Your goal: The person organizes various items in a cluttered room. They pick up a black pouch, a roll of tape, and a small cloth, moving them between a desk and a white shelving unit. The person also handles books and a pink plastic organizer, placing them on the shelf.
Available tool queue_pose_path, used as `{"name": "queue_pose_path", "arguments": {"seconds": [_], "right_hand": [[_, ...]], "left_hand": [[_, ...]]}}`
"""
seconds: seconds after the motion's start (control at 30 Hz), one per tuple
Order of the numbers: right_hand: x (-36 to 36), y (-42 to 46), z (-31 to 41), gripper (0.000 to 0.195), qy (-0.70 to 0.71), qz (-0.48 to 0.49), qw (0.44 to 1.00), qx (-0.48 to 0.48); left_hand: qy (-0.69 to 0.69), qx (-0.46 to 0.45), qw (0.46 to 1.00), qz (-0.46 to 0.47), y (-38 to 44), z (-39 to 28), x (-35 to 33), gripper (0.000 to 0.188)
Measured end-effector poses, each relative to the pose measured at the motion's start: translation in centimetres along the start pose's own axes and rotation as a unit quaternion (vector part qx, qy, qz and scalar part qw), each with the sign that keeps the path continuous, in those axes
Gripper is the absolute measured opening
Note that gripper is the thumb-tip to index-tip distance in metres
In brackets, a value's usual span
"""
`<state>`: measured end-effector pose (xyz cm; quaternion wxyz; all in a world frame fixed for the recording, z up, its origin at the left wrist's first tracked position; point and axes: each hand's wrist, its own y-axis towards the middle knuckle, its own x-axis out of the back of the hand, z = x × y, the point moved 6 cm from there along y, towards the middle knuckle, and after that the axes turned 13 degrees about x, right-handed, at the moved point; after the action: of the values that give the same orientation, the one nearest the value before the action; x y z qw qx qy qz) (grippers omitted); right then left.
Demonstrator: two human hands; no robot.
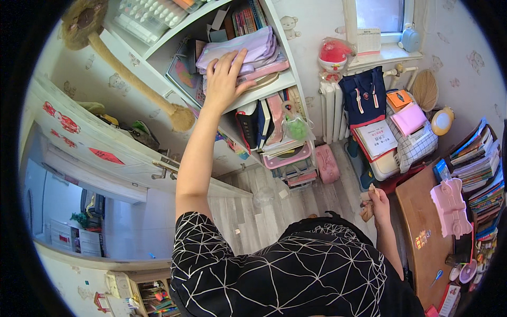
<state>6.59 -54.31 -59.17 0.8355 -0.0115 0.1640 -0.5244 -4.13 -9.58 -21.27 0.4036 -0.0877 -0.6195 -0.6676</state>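
My left hand (225, 77) reaches up to a white shelf unit (295, 77), its fingers spread over a folded lilac fabric pouch (253, 43). The palm side faces the stack and the thumb points right, beside a pink flat pack (265, 70) under the pouch. Whether the fingers press or only rest there is hard to see. Low on the right, near the desk, my right hand (380, 204) is closed around a crumpled brown cloth or paper (367, 210). Part of that piece is hidden by the fingers.
Notebooks (273, 119) stand on the shelf below, with a bagged green toy (296, 128) hanging before them. A pink case (327, 163) stands on the floor. To the right is a wooden desk (412, 206) bearing a pink plastic stand (451, 208). An open door (130, 158) lies left.
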Motion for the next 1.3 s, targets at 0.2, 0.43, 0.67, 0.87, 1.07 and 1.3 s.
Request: {"name": "queue_pose_path", "arguments": {"seconds": [0.2, 0.43, 0.67, 0.87, 1.07, 1.3], "right_hand": [[-1.2, 1.0, 0.2, 0.017, 0.018, 0.025, 0.999, 0.016], [-0.3, 0.6, -0.6, 0.017, 0.013, 0.003, 1.0, 0.005], [-1.4, 0.8, 0.6, 0.017, -0.009, 0.016, 1.0, 0.0], [-4.4, 2.3, 1.3, 0.018, -0.012, 0.053, 0.998, 0.015], [-8.5, 2.6, 3.3, 0.018, -0.023, 0.105, 0.994, 0.01], [-14.4, 3.2, 3.7, 0.03, 0.035, 0.175, 0.982, -0.067]], "left_hand": [[0.011, -0.026, 0.995, 0.094, 1.3, 2.1, 0.6, 0.105], [-0.007, -0.051, 0.997, 0.061, 0.4, 2.6, -0.3, 0.092], [0.064, -0.032, 0.996, 0.049, -0.8, 1.3, -0.4, 0.106], [0.085, -0.074, 0.994, -0.008, -1.6, 1.4, -1.3, 0.096], [-0.086, -0.051, 0.995, -0.024, -2.2, 2.9, 0.9, 0.09], [-0.186, -0.16, 0.964, -0.104, -5.2, -0.7, 6.4, 0.057]]}}
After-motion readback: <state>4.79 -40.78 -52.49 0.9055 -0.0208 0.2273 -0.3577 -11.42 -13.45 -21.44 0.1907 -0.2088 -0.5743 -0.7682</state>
